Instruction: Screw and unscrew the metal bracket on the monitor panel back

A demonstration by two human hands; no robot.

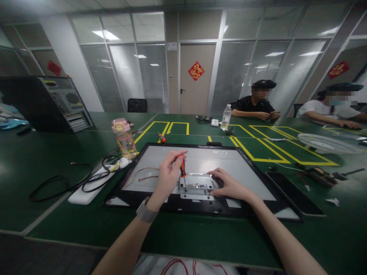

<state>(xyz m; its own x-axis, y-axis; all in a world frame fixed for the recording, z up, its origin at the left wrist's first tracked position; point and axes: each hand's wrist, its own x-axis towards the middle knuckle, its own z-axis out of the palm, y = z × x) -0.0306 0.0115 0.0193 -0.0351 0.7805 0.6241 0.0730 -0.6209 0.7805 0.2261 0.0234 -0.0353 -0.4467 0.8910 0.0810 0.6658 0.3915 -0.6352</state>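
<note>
My left hand (169, 173) is closed around the handle of a red and black screwdriver (183, 170). The screwdriver stands almost upright, its tip down at a metal bracket (196, 179) with a row of connector ports. Gripping the bracket's right side is my right hand (228, 183), thumb near the front edge and fingers at the back. Beneath the bracket lies a flat display panel (243, 172) with a grey back and black frame. Thin wires (146, 178) run across the panel left of the bracket.
Left of the panel are a white power strip (91, 183), black cables and a pink-lidded bottle (124, 139). A red-handled tool (161, 137) lies behind. At right sit a dark phone-like slab (295, 193) and a white fan grille (329, 143). Two people sit across the table.
</note>
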